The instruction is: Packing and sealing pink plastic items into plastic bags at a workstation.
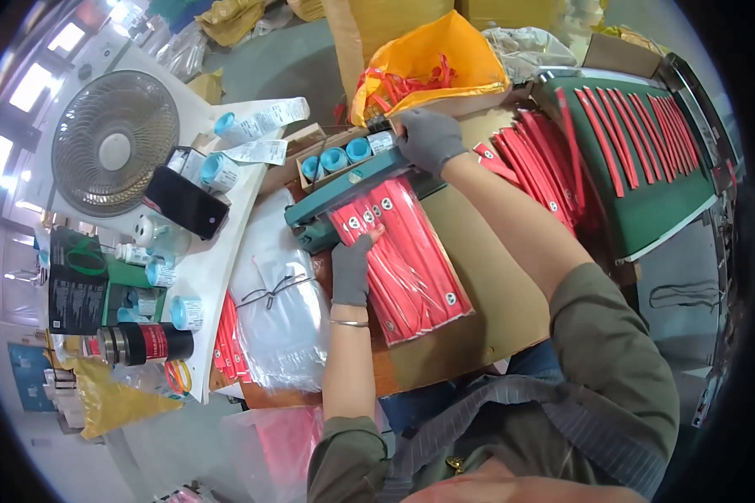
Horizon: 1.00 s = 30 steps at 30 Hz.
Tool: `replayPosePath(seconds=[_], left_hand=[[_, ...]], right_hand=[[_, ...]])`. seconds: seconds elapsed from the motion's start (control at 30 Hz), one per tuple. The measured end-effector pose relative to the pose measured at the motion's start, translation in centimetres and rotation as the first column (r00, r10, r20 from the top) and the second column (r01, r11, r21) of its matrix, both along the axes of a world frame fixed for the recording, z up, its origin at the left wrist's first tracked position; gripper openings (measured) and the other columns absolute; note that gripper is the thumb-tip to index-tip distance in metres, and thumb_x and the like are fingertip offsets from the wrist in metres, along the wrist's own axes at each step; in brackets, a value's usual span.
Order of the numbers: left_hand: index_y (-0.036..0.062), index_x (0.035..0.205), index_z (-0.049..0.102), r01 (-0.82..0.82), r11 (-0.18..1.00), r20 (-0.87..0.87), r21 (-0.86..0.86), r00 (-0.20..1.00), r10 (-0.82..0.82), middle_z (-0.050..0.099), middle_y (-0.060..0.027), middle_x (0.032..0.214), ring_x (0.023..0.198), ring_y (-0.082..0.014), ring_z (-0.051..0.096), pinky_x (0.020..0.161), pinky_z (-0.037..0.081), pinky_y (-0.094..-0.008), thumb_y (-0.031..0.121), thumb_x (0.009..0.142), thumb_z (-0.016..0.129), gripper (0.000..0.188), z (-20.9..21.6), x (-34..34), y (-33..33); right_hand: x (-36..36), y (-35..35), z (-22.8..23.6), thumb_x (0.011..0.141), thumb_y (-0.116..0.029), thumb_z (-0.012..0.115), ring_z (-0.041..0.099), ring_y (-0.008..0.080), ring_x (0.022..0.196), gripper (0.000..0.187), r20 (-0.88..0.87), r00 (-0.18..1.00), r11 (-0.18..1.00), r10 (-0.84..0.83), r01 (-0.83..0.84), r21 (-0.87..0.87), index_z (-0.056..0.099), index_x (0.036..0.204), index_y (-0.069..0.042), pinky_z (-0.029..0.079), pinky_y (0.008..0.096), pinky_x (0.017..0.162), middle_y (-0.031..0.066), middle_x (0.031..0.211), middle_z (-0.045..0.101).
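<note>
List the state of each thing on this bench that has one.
Sealer: arm pressed down by right hand.
Red packs: lying flat in a row, ends under the sealer arm, left hand resting on them.
Orange bag: open, red strips inside.
Phone: screen dark.
Flask: lying on its side.

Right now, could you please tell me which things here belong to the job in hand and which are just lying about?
In use:
- left hand on the red packets
- right hand pressing the teal sealer
- more red packets on the green tray
- orange bag of red strips

Lying about:
- fan
- black phone
- flask
- tied clear bags
</note>
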State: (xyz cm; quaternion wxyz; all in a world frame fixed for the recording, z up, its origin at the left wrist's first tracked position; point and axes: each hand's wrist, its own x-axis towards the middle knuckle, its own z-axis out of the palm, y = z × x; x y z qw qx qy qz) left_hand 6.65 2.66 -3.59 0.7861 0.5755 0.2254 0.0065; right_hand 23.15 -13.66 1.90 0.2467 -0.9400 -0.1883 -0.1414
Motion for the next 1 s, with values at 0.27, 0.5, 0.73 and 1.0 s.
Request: replayPosePath(seconds=[0.27, 0.5, 0.73, 1.0], left_hand=[[-0.0064, 0.097, 0.066, -0.053, 0.994, 0.047, 0.097, 0.998, 0.049, 0.065, -0.0076, 0.094, 0.086, -0.0144, 0.061, 0.083, 0.046, -0.0261, 0.007, 0.074, 0.071, 0.028, -1.3, -0.3, -0.2], [-0.0017, 0.099, 0.064, -0.033, 0.99, 0.031, 0.14, 0.999, 0.029, 0.064, -0.0066, 0.096, 0.087, -0.0158, 0.06, 0.082, 0.047, -0.0287, 0.008, 0.073, 0.073, 0.03, -1.3, -0.6, -0.1], [0.0004, 0.106, 0.06, -0.015, 0.933, 0.186, 0.36, 0.981, -0.056, 0.065, -0.0061, 0.097, 0.088, -0.0161, 0.059, 0.081, 0.047, -0.0311, 0.016, 0.075, 0.074, 0.038, 1.1, -6.6, 0.1], [0.0046, 0.093, 0.062, -0.123, 0.066, 0.121, 0.99, 0.992, 0.032, 0.061, -0.0097, 0.079, 0.071, -0.0225, 0.059, 0.067, 0.048, -0.0341, 0.022, 0.072, 0.073, 0.03, 2.3, -15.5, 11.6]], right_hand=[[-0.3, 0.0, -0.3, 0.079, -0.024, 0.055, 0.062, 0.031, 0.072, 0.016, 0.076, 0.997, 0.996, -0.004, -0.004, 0.094, 0.059, 0.077, -0.009, 0.049, 0.0434, 0.063, 0.0103, 0.079, 0.062], [-3.5, -2.4, 0.8, 0.084, -0.039, 0.057, 0.06, 0.0349, 0.096, 0.048, -0.175, 0.982, 0.913, 0.067, 0.011, 0.408, 0.052, 0.119, -0.007, 0.047, 0.039, 0.082, 0.021, 0.102, 0.06], [-26.6, -14.5, -7.6, 0.082, -0.045, 0.058, 0.046, 0.0394, 0.114, 0.076, 0.021, 0.945, 0.944, 0.327, -0.328, 0.04, 0.033, 0.135, 0.004, 0.033, 0.0442, 0.101, 0.026, 0.122, 0.047], [-31.2, -17.6, -8.1, 0.078, -0.032, 0.063, 0.048, 0.0354, 0.114, 0.052, 0.093, 0.973, 0.976, 0.213, -0.208, -0.062, 0.051, 0.119, -0.001, 0.035, 0.0452, 0.101, 0.0174, 0.121, 0.052]])
